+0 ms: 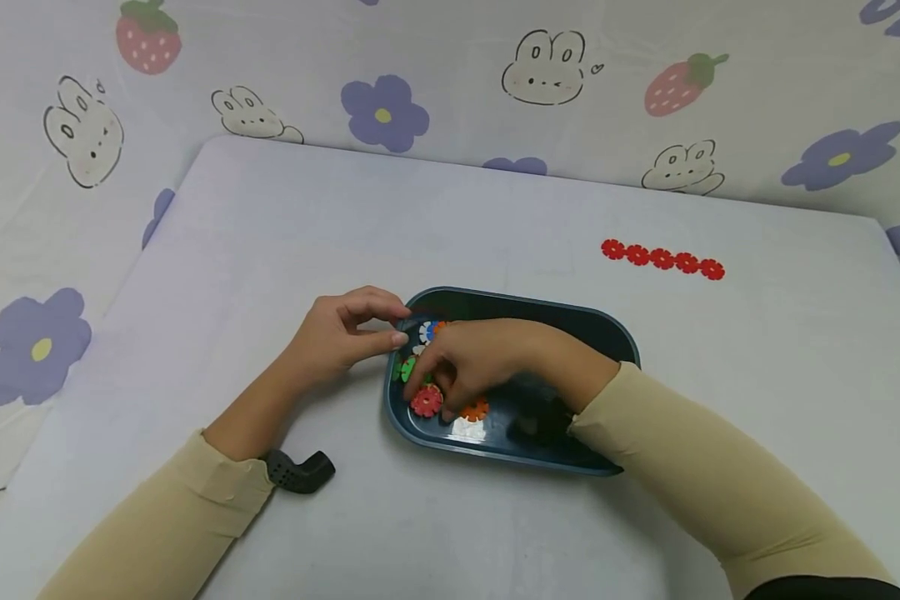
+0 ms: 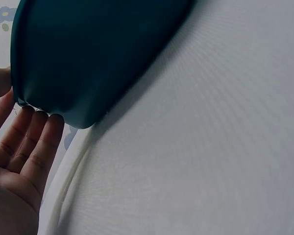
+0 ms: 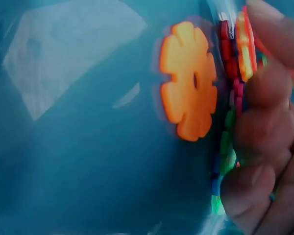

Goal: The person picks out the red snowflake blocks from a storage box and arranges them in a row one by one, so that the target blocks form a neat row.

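Observation:
My left hand (image 1: pixel 345 333) holds the left end of a dark blue-green tray (image 1: pixel 495 454), thumb and index finger at its rim. In the left wrist view its other fingers touch the tray's outer wall. Inside the tray, my right hand (image 1: pixel 487 358) reaches into the left end, fingers bent down among flower-shaped interlocking discs. Its index finger and thumb sit on either side of a pinkish-red disc (image 1: pixel 427 400). An orange disc (image 3: pixel 190 83) lies just beside the hand. Green (image 1: pixel 407 368) and blue-white discs (image 1: pixel 427 332) are partly hidden behind the fingers.
Several red discs joined in a row (image 1: pixel 662 259) lie on the white table (image 1: pixel 390 217), beyond the tray to the right. A black curved device (image 1: pixel 300 472) is attached at the left cuff. A patterned cloth (image 1: pixel 450 75) hangs behind the table.

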`<state>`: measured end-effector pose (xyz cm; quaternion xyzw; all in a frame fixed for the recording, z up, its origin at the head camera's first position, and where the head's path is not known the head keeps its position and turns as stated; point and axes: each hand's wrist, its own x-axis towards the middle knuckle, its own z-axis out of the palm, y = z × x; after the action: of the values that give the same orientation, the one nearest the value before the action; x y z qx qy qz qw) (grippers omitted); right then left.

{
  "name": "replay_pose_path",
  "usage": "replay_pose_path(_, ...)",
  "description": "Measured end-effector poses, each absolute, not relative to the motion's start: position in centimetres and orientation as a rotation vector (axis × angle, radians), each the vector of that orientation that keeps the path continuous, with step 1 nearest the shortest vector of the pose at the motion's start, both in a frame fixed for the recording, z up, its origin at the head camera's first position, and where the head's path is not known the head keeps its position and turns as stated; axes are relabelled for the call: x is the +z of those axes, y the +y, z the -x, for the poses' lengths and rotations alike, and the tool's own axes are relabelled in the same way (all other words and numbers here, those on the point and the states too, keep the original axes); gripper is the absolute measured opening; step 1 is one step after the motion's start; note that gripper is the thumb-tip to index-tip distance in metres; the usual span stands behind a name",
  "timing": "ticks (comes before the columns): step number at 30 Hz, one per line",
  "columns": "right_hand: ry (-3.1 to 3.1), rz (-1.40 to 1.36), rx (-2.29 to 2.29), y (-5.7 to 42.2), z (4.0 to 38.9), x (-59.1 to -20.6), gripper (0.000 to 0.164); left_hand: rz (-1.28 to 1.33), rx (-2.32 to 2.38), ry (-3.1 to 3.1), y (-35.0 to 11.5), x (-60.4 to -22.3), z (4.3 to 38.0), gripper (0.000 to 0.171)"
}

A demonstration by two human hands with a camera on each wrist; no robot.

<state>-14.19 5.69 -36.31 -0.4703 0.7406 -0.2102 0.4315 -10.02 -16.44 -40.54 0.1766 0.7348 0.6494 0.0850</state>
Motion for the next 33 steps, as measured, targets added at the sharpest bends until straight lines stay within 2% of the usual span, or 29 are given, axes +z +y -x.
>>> replay_pose_path(7, 2.022, 1.191, -0.444, 5.69, 14.32, -35.88, 0.033, -0.534, 1.945, 2.192, -16.46, -40.69, 10.04, 0.025)
replay_pose_path(15, 2.097, 1.17, -0.474, 5.82, 14.55, -36.15, 0.007, -0.524, 1.937, 2.196, -16.47, -40.72, 10.0, 0.025)
replay_pose_path(20, 2.109, 1.138, -0.535, 5.99, 14.68, -36.3, 0.004, -0.526, 1.932, 2.204, -16.42, -40.65, 10.04, 0.025)
replay_pose_path(24, 2.044, 1.155, -0.578, 5.97, 14.54, -36.39, 0.014, -0.532, 1.943, 2.197, -16.42, -40.6, 10.05, 0.025)
replay_pose_path(29, 1.996, 1.157, -0.509, 5.64, 14.09, -36.5, 0.036, -0.527, 1.957, 2.183, -16.39, -40.57, 10.01, 0.025)
replay_pose_path(33, 2.064, 1.145, -0.427, 5.58, 13.97, -36.37, 0.038, -0.511, 1.953, 2.174, -16.35, -40.53, 9.99, 0.025)
